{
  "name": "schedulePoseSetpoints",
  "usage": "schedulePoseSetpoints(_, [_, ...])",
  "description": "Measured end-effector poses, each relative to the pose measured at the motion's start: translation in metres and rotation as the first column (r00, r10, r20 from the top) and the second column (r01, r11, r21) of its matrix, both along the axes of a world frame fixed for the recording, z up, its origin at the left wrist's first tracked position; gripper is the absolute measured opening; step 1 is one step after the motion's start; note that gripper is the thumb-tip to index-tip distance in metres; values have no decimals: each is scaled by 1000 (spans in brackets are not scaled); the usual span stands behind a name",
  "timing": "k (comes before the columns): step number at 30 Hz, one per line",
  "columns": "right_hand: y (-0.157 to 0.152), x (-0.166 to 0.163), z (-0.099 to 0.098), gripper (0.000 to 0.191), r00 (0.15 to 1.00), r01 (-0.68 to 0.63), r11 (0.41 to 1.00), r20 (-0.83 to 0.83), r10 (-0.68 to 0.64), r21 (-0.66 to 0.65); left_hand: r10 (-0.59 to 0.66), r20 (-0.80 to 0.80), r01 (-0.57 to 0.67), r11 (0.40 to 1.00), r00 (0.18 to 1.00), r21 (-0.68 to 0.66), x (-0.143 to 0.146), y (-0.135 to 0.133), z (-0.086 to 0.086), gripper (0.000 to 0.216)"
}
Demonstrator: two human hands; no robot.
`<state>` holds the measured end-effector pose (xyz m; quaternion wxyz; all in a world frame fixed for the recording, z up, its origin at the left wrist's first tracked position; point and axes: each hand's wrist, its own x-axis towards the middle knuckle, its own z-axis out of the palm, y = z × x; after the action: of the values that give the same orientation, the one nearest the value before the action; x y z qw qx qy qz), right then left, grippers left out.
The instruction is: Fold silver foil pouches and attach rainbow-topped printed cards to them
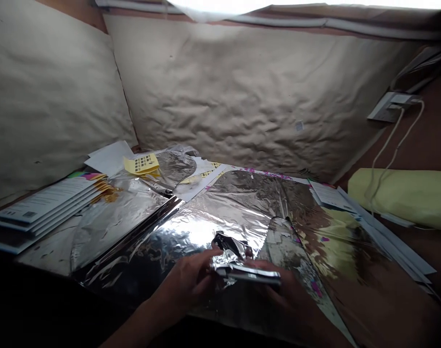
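Note:
Low over the front of the table, my left hand (pixel 193 273) is closed, with its fingers at the left end of a thin, flat, silver-edged object (pixel 255 274). My right hand (pixel 287 285) grips the other end. A crumpled piece of shiny silver foil (pixel 230 256) with dark reflections sticks up from the left part of this object, between the two hands. What the flat object is, I cannot make out. Beneath both hands lies a large mirror-like silver sheet (pixel 220 205) that covers the table's middle.
Printed white booklets (pixel 42 203) are stacked at the left. A yellow sticker sheet (pixel 142 165) and white papers (pixel 202 179) lie at the back. More papers (pixel 383 237), a yellow roll (pixel 405 195) and a socket with white cables (pixel 394 106) are on the right.

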<state>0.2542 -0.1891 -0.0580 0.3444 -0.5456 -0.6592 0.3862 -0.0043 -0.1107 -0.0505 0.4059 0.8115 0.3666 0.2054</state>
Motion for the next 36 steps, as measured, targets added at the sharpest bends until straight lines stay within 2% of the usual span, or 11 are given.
schedulePoseSetpoints(3, [13,-9,-2,42,967,148,976,-182,-177,-161,69,11,-66,983,998,-170,9,12,3,34])
schedulePoseSetpoints(6, [19,-16,-9,62,912,274,936,-249,-326,-220,140,2,-136,969,990,-204,13,17,2,30])
schedulePoseSetpoints(10, [17,-21,-20,69,905,348,923,-197,-376,-164,132,-8,-131,979,991,-154,13,17,0,38])
schedulePoseSetpoints(14, [11,-23,-27,68,884,468,883,-5,-468,-38,157,-1,-156,982,988,-107,11,15,0,53])
schedulePoseSetpoints(19, [10,-27,-31,71,852,514,854,68,-519,77,124,119,-73,927,985,-367,14,13,-1,76])
schedulePoseSetpoints(22, [11,-30,-31,72,847,518,849,75,-526,107,155,151,-81,909,976,-410,15,12,-1,83])
schedulePoseSetpoints(26, [2,-27,-32,72,839,533,830,24,-544,166,94,129,-61,968,987,-242,12,7,-6,79])
schedulePoseSetpoints(28, [-7,-22,-33,48,857,483,835,54,-513,263,39,91,-34,998,995,-50,8,4,-11,68])
schedulePoseSetpoints(30, [-14,-16,-33,26,915,325,875,115,-387,359,-27,36,24,997,999,74,2,-1,-17,46])
schedulePoseSetpoints(33, [-21,-10,-29,23,976,99,938,151,-156,332,-74,-8,75,996,997,53,-4,-8,-19,24])
schedulePoseSetpoints(36, [-22,-9,-25,18,988,75,970,114,-103,230,-29,24,29,1000,999,10,-5,-11,-14,22])
